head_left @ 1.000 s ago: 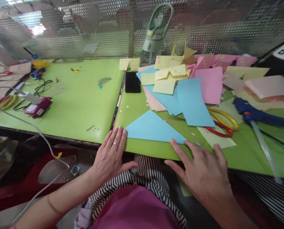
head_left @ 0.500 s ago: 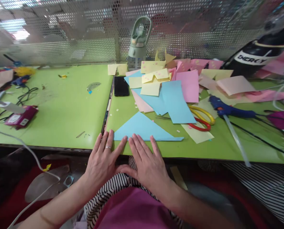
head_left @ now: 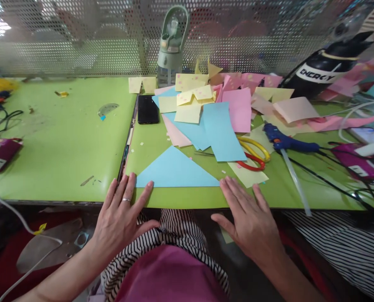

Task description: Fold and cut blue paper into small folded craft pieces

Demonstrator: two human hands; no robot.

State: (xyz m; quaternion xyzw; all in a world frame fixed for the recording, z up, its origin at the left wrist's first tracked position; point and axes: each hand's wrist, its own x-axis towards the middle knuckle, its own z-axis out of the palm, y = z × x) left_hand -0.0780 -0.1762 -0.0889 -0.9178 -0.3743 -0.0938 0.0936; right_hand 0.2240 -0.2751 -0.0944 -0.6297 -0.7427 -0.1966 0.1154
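Note:
A light blue paper folded into a triangle (head_left: pixel 176 172) lies flat near the front edge of the green table (head_left: pixel 64 142). My left hand (head_left: pixel 120 214) rests flat with fingers spread, its fingertips touching the triangle's left corner; a ring is on one finger. My right hand (head_left: pixel 248 216) lies flat and open at the table edge, fingertips at the triangle's right corner. Neither hand holds anything.
Behind the triangle lies a heap of blue, pink and yellow paper sheets (head_left: pixel 218 105), a black phone (head_left: pixel 148 110), yellow-and-red scissors (head_left: pixel 253 153), a blue glue gun (head_left: pixel 287 143), a green bottle (head_left: pixel 171 42) and a black bottle (head_left: pixel 325 69). A perforated metal screen (head_left: pixel 80 37) closes the back.
My right hand slid from the middle of the triangle's lower edge out to its right corner. The left hand stayed at the left corner. The view shifted slightly.

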